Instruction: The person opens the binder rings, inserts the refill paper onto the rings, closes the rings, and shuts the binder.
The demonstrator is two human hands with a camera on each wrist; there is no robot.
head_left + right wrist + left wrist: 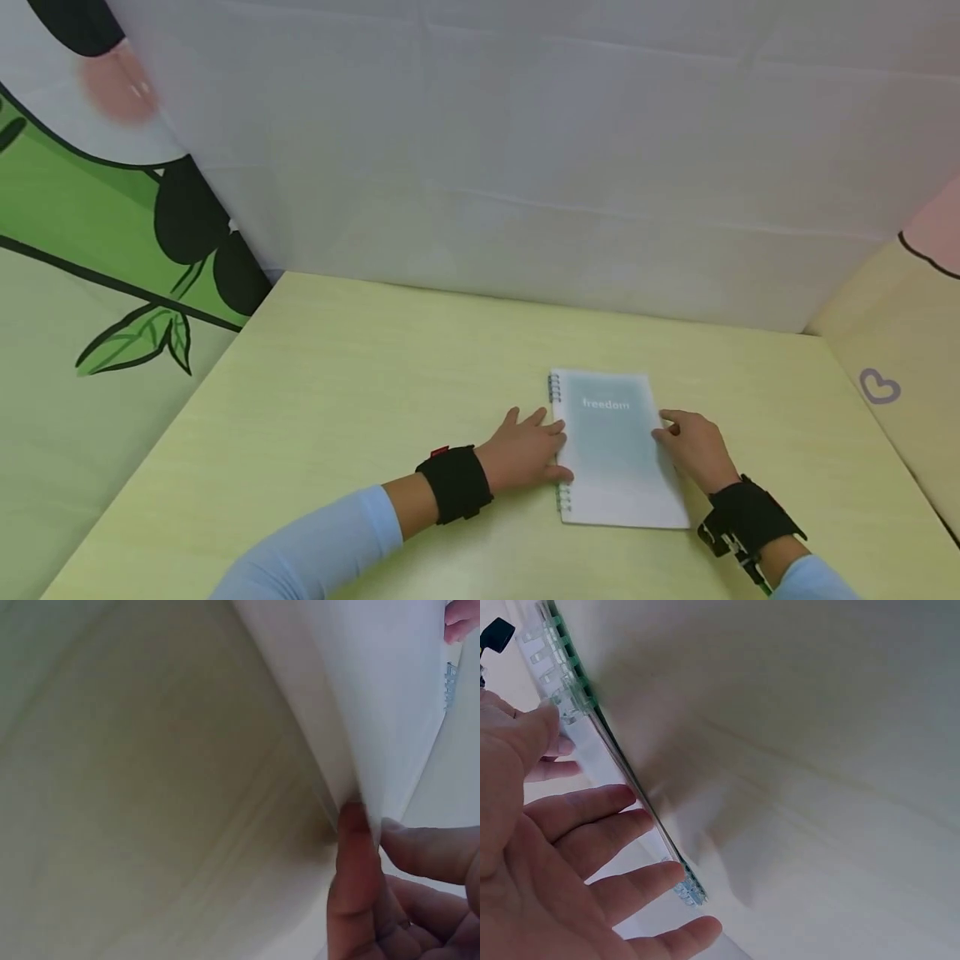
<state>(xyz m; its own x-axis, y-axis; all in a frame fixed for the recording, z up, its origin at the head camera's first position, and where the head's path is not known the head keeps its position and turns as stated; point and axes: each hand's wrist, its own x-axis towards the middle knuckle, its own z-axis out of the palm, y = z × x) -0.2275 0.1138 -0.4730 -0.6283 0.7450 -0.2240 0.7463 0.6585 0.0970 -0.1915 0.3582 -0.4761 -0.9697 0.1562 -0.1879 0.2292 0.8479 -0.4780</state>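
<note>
A spiral notebook (611, 454) with a pale blue cover reading "freedom" lies on the table, its rings along the left side. My left hand (525, 450) rests on that bound edge with the fingers spread. In the left wrist view, the fingers (622, 840) stretch across the spine between two groups of clear rings (566, 671). At the opposite edge, my right hand (693, 446) pinches the cover (375, 697) between thumb and forefinger. The right wrist view shows the cover slightly lifted there, with a gap above the pages beneath.
The pale yellow table (337, 375) stretches around the notebook. Behind it hangs a plain white cloth (525, 150). A printed cartoon panel (112, 208) stands on the left and a cream panel with a heart (879, 386) on the right. Both wrists wear black bands (455, 483).
</note>
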